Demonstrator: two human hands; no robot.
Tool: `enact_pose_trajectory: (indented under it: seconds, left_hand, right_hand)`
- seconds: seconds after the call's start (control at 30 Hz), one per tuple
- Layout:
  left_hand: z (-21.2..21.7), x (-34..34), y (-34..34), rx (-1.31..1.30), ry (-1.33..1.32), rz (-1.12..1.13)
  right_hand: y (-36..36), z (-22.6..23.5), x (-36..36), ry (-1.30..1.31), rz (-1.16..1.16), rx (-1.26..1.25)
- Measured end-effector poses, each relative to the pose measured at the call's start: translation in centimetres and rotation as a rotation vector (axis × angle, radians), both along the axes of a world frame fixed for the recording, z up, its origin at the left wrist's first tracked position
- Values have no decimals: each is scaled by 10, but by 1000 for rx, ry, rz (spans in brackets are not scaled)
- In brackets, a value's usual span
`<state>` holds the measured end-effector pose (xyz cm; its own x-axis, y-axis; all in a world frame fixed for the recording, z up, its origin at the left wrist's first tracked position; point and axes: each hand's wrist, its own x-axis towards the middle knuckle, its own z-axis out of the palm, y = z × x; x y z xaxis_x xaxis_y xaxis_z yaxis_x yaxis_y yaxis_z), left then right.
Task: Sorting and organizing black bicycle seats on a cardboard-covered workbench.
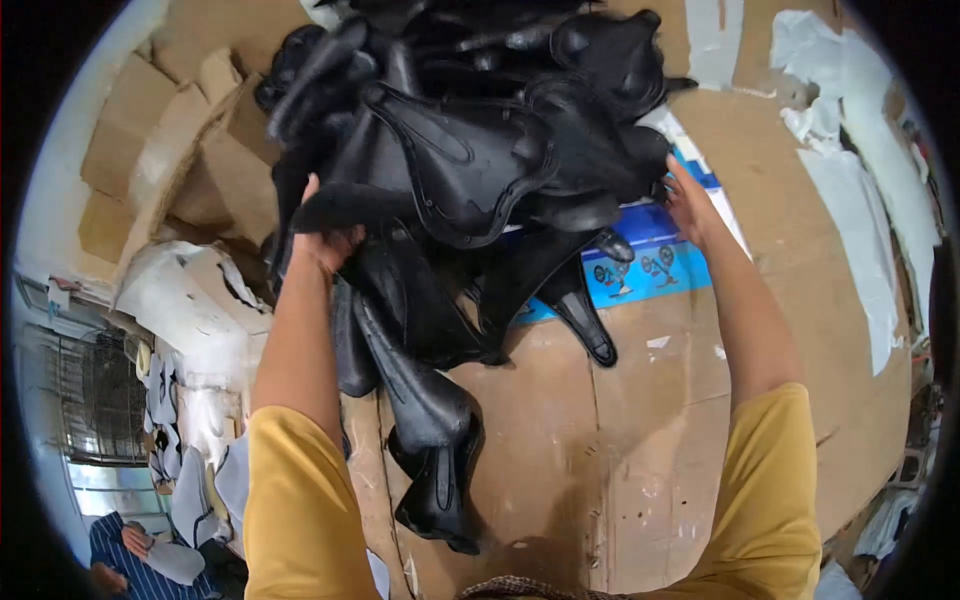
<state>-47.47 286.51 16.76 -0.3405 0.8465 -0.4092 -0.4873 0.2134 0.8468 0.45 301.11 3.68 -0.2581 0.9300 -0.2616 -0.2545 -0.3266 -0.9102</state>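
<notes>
"Where are the black saddle covers (480,180), from where you're standing?"

"Heaped between the two grips, and running well beyond them on the far side. One of them, right in the middle, shows a broad panel inside a raised rim."

"And the left grip (326,252)?"

"At the left side of the heap. The narrow end of one cover (350,207) lies across it, thumb showing past the far edge, fingers on the near side. I can't tell whether it is pinching."

"The right grip (690,208)?"

"Up against the heap's right side, fingers bent toward the end cover (645,152). The fingertips are partly hidden, so I can't tell whether they press on anything."

"What's under it all?"

"A blue sheet (690,263) printed with little bicycles, just beside the right grip on its near side and running left beneath the covers. That lies on a cardboard-topped desk (540,430). A few covers trail toward the wearer; the longest trail (430,410) comes down nearer than the left grip, slightly to its right."

"Anything farther off?"

"Torn white paper (855,250) well to the right of the right grip. Cardboard flaps (130,140) left of the left grip. Low and far left of that grip, a co-worker in a striped shirt (110,550) has a hand on a grey saddle-shaped piece (176,563)."
</notes>
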Motion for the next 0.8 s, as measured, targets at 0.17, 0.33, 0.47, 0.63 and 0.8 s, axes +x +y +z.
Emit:
enact_pose_trajectory:
  seconds: [0.17,0.33,0.47,0.63,0.8]
  left_hand:
    - [-4,10,14,-68,-4,-32]
    - [-40,69,-3,6,394,-212]
    - [-33,115,-47,130,719,-323]
    - [-27,188,-36,295,1065,-479]
    - [-37,271,-134,462,1442,-553]
  right_hand:
    - [-30,-2,-116,334,169,39]
    - [-32,-15,-138,215,134,154]
    - [-51,10,-152,-138,187,319]
    - [-106,18,-144,12,72,332]
    - [-224,28,-63,-268,169,245]
